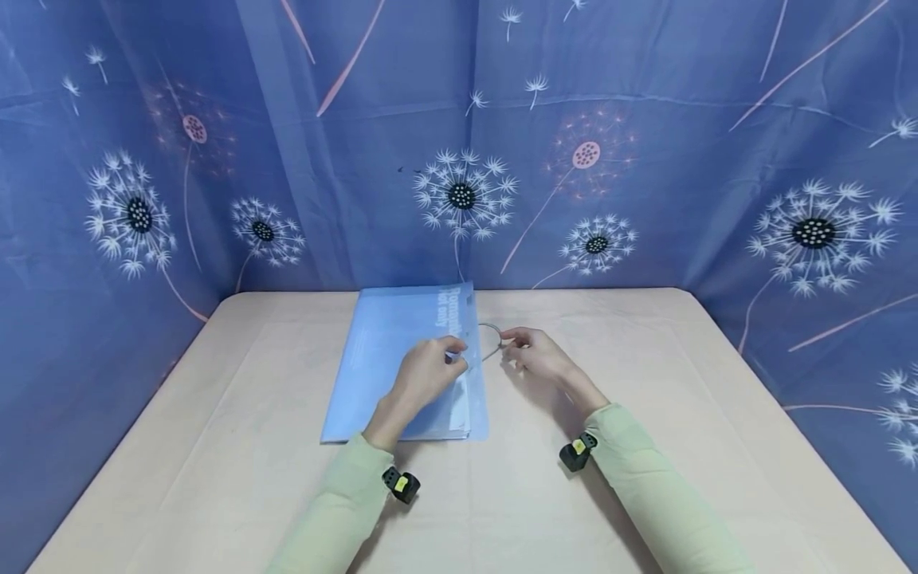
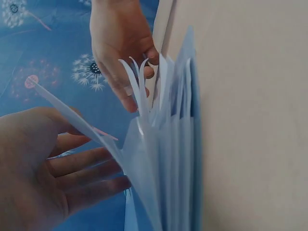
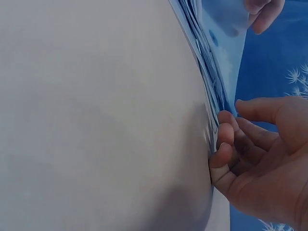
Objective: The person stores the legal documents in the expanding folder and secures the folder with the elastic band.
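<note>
A translucent blue folder [image 1: 402, 351] with pale lettering lies on the table, its pages fanned along the right side. My left hand [image 1: 423, 371] is over its cover near that side, thumb and forefinger apart. The left wrist view shows the raised cover flap [image 2: 72, 113] beside this hand's long, loosely bent fingers, above several sheets [image 2: 175, 139]. A thin dark loop of cord [image 1: 491, 327] sticks out past the folder's right edge. My right hand [image 1: 534, 355] holds the loop's outer end with bent fingertips. In the right wrist view its fingers [image 3: 225, 134] are curled right at the page edges.
A pale cloth covers the table [image 1: 237, 446]. Behind it and along both sides hangs a blue curtain [image 1: 402, 72] with a dandelion print. The folder's top edge reaches close to the table's back edge.
</note>
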A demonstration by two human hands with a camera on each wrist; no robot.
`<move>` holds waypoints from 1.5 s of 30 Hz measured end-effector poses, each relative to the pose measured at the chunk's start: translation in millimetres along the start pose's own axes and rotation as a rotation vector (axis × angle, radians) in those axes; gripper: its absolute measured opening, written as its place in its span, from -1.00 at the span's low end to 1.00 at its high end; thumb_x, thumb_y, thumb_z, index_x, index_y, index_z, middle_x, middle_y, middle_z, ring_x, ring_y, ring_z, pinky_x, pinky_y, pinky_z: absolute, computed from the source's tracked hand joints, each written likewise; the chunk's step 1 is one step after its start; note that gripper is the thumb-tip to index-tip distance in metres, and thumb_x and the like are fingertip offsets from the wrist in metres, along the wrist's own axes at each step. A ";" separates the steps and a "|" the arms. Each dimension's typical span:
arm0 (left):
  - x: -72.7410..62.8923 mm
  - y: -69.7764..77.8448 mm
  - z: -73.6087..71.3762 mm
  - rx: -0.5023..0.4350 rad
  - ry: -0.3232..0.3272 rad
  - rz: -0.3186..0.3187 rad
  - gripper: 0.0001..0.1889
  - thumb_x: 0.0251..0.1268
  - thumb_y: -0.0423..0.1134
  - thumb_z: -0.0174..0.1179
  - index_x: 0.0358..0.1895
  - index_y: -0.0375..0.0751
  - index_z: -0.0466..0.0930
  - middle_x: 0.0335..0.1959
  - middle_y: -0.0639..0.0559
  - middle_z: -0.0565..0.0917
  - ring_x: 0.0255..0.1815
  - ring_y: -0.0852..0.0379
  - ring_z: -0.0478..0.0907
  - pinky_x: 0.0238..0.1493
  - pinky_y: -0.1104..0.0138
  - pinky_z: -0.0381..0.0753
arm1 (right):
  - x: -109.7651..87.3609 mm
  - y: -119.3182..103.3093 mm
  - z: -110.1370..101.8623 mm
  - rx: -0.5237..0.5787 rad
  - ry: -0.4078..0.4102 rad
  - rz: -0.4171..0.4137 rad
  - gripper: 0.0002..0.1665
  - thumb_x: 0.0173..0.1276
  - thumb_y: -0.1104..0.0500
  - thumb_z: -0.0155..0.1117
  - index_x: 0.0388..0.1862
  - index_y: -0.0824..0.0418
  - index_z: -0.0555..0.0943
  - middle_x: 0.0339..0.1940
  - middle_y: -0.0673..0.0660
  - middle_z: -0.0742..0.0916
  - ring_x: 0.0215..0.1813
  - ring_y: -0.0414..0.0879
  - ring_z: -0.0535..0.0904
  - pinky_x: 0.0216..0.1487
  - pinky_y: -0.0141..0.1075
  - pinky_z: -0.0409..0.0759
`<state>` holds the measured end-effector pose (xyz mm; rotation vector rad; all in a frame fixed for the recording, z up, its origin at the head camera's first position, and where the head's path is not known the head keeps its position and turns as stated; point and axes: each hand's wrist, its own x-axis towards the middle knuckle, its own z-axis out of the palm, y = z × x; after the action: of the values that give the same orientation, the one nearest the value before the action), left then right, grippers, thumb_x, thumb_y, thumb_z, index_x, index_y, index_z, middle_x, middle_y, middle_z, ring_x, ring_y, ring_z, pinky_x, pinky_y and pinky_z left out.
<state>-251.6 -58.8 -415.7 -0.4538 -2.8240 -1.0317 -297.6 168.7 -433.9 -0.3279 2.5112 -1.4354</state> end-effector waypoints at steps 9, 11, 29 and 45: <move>0.0 -0.2 10.8 0.137 -0.021 0.016 -0.69 0.22 -0.17 0.14 -0.02 -0.01 0.76 -0.21 0.09 0.79 -0.64 0.21 0.34 -0.54 0.34 0.35 | 4.0 1.8 -3.1 -0.048 0.007 -0.001 -0.48 0.42 0.30 0.09 0.33 0.42 0.45 -0.17 0.27 0.68 -0.44 -0.15 0.54 -0.40 -0.37 0.52; 0.1 -1.9 13.3 0.160 -0.034 0.012 -0.69 0.22 -0.14 0.15 -0.02 0.02 0.76 -0.23 0.10 0.79 -0.65 0.22 0.34 -0.56 0.35 0.32 | 5.6 2.3 -3.5 -0.065 0.008 -0.004 -0.50 0.42 0.30 0.09 0.32 0.42 0.47 -0.18 0.27 0.69 -0.45 -0.17 0.53 -0.42 -0.39 0.49; -1.1 -7.6 12.2 0.157 -0.212 0.024 -0.66 0.25 -0.07 0.32 0.06 -0.04 0.72 0.04 -0.01 0.73 0.09 -0.02 0.62 0.13 0.10 0.57 | 7.4 -3.6 -4.6 -0.085 -0.017 0.022 -0.48 0.42 0.29 0.10 0.33 0.40 0.45 -0.12 0.29 0.66 -0.48 -0.20 0.51 -0.40 -0.39 0.51; -4.1 -5.8 9.2 0.375 -0.194 -0.075 -0.13 -0.06 0.14 0.51 0.35 -0.15 0.45 0.26 -0.16 0.51 0.22 -0.18 0.48 0.26 -0.05 0.45 | 19.6 3.0 -8.1 -0.221 0.010 0.047 -0.54 0.45 0.24 0.13 0.28 0.37 0.50 -0.42 0.07 0.52 -0.69 -0.28 0.28 -0.60 -0.42 0.31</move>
<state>-249.4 -58.1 -427.1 -0.4289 -3.1280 -0.4670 -318.9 170.8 -434.2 -0.2975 2.6713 -1.1468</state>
